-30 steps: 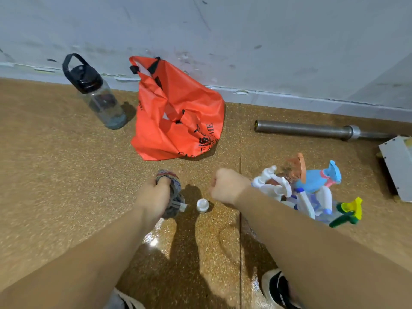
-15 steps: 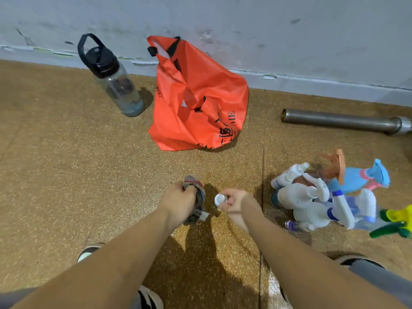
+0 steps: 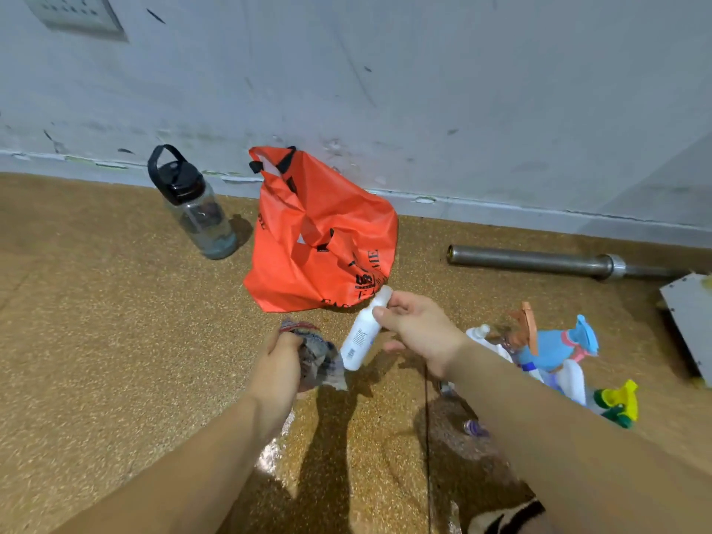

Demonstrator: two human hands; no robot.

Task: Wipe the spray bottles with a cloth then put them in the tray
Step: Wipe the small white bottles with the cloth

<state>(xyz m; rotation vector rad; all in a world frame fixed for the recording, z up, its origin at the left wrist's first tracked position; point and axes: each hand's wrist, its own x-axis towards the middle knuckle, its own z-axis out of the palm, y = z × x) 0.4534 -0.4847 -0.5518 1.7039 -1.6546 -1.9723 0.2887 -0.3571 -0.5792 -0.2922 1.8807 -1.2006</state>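
A small white spray bottle (image 3: pixel 362 333) hangs tilted above the floor, its cap end pinched by my right hand (image 3: pixel 418 329). Just left of it my left hand (image 3: pixel 279 364) grips a bunched, multicoloured cloth (image 3: pixel 318 360), which touches the bottle's lower end. A heap of other spray bottles (image 3: pixel 554 356) lies on the floor to the right: white ones, a blue one with a pink collar, an orange-topped one and a green and yellow trigger. At the right edge shows a corner of a white tray (image 3: pixel 689 317).
An orange plastic bag (image 3: pixel 319 233) lies by the wall. A clear water bottle with a black lid (image 3: pixel 192 206) stands left of it. A steel barbell (image 3: pixel 539 260) lies along the wall on the right. The floor is speckled brown.
My right hand has lifted the white bottle off the floor by its cap, clear of the cloth. The camera has tilted upward, showing more wall.
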